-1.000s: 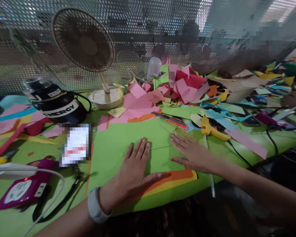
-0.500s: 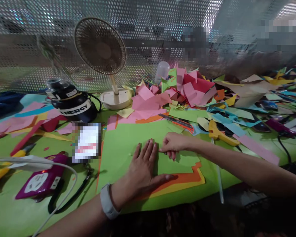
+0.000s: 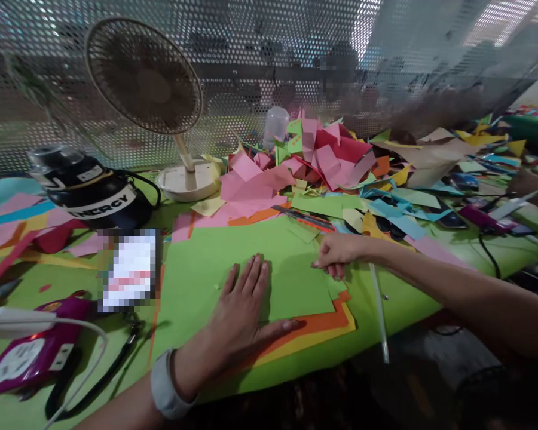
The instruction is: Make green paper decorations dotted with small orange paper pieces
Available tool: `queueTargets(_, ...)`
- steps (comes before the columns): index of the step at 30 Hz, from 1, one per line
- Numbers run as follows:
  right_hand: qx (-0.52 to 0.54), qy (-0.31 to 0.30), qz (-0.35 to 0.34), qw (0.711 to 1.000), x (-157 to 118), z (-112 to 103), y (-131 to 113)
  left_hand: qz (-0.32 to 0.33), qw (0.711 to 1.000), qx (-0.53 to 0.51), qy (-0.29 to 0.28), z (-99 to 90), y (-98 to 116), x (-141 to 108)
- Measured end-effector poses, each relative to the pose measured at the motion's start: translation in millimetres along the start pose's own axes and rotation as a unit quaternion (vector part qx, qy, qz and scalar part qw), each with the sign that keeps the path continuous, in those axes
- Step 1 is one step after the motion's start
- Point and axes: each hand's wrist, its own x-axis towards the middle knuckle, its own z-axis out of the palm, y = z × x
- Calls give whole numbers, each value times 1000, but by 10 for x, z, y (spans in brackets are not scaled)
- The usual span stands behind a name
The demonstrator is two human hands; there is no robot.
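Left hand (image 3: 240, 310) flat on green paper (image 3: 192, 257)

Fingers extended, thumb out, nothing gripped. Paper lies beneath, spreading beyond the fingertips; orange paper (image 3: 325, 323) shows along its near edge. Right hand (image 3: 339, 251) curled at the sheet's right side; whether it pinches anything, cannot tell.

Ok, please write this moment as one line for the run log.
left hand: flat on green paper | right hand: fingers curled, at paper's right edge | cutter knife: lying beyond paper
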Motion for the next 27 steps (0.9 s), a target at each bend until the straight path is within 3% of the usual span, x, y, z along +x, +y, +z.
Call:
queueTargets(3,-2,29,7,1000,-147,-129,74,2,1000,0,2,-10,7,-6)
queueTargets(6,-2,44,-15,999,-176,-91,-83,1,1000,-7,2,-40,16,-9)
queueTargets(12,-38,-41,-39,998,141,271,-565,-25,998,-34,-51,-109,65,0)
queueTargets(17,-73,-74,-25,994,340,333,-618,-20,993,-86,-74,-270,-39,60)
queueTargets(18,-76,-77,-23,994,355,324,-607,-32,992,-111,-59,-335,-93,94)
queueTargets(20,-82,-83,-21,993,369,310,-587,-108,983,-145,45,-474,-215,192)
queueTargets(21,-84,-85,-20,993,373,305,-581,-138,976,-156,59,-534,-273,254)
queueTargets(23,-86,-86,-20,992,373,303,-578,-193,955,-224,-35,-606,-365,388)
queueTargets(25,-85,-86,-21,992,369,304,-579,-204,905,-334,-169,-603,-410,510)
queueTargets(27,-82,-85,-23,993,363,305,-579,-200,882,-365,-220,-549,-415,594)
